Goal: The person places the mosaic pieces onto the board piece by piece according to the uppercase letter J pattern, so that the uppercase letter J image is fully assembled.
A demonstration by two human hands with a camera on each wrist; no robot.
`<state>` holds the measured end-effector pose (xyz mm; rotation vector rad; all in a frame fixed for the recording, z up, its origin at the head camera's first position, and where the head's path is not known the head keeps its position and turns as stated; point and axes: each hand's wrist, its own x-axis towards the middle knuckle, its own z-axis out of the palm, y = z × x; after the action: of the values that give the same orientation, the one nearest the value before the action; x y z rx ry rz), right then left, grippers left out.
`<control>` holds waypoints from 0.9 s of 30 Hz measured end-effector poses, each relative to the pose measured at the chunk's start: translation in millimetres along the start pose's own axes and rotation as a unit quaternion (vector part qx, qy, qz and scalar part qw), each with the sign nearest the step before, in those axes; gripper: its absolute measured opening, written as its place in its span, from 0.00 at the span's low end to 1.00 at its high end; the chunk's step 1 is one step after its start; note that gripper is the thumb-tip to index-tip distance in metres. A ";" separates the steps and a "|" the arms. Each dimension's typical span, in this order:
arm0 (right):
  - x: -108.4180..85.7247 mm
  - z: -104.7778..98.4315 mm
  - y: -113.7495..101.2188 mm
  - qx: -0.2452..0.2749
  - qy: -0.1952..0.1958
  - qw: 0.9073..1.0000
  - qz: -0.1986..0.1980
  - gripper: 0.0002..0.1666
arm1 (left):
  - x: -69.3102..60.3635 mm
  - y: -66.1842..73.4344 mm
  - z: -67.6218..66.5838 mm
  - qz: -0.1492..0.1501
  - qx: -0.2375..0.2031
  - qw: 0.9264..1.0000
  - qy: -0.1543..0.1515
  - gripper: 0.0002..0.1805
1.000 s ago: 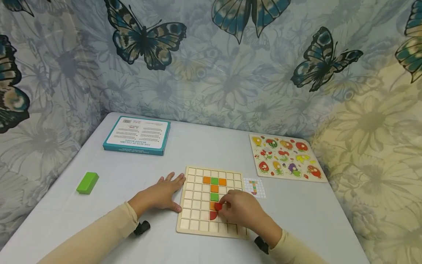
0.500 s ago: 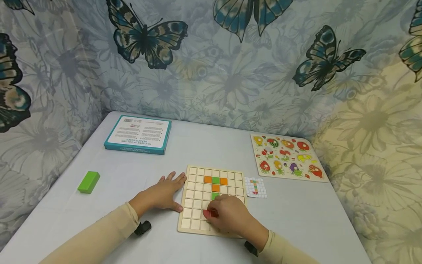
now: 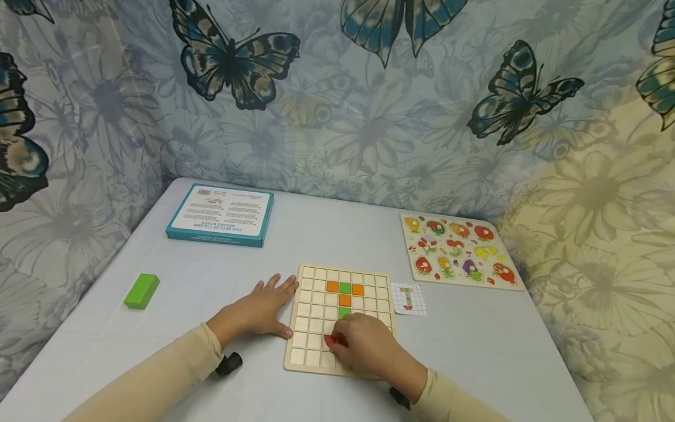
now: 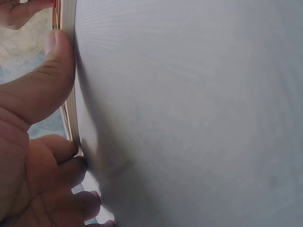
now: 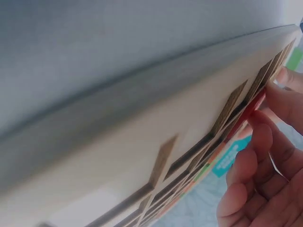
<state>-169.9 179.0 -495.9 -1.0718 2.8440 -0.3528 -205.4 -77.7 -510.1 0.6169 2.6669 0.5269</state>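
In the head view, a wooden grid board point(image 3: 313, 361) bears orange and green squares, such as a green square point(image 3: 345, 288). My right hand point(image 3: 369, 343) is over its lower middle, thumb and fingertips pinching a red quarter-circle tile point(image 3: 329, 340) down at the board. The right wrist view shows red point(image 5: 247, 113) between the fingertips, close against the grid. Cells under the right hand are hidden. My left hand point(image 3: 262, 308) lies at the board's left edge with fingers spread, thumb and fingertips touching the rim; the left wrist view shows the thumb point(image 4: 52, 78) against the board's side.
Beside the board's right edge lies a small pattern card point(image 3: 409, 299). Behind it is a fruit puzzle board point(image 3: 459, 252). A teal-edged flat box point(image 3: 220, 214) lies at the back left, and a green block point(image 3: 142, 291) sits at the far left of the white table.
My right hand has moved left and slightly down with the red tile, from over the lower orange square to the cell on its left. The left hand stays at the rim.
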 end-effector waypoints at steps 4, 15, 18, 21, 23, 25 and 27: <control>-1.3 -0.1 -1.2 0.013 -0.004 1.000 0.007 0.09 | -0.3 0.6 -0.2 0.000 0.000 1.000 0.001 0.61; -3.0 1.8 -1.9 0.028 -0.010 0.999 0.018 0.09 | -1.4 4.1 0.0 -0.008 0.007 1.000 -0.001 0.61; -3.5 1.1 -1.5 0.034 -0.014 0.999 0.020 0.10 | -1.1 3.1 0.7 -0.009 0.010 1.000 -0.002 0.61; -6.7 -1.8 -1.2 0.044 -0.012 0.999 0.028 0.13 | -1.3 1.1 2.4 -0.008 0.006 1.000 -0.007 0.61; -9.0 -5.2 -0.9 0.048 -0.009 0.998 0.036 0.14 | -2.1 -0.1 3.4 -0.008 0.004 1.000 -0.012 0.59; -11.7 -10.7 -0.6 0.050 -0.005 0.998 0.047 0.17 | -3.4 -1.0 4.0 -0.008 0.012 1.000 -0.006 0.52; -13.7 -17.6 0.1 0.054 -0.002 0.997 0.057 0.22 | -4.8 -0.7 2.3 -0.004 0.021 1.000 0.020 0.40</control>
<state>-162.4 191.4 -479.0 -0.8853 2.8303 -0.4880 -200.6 -80.0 -511.1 0.6139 2.7237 0.4859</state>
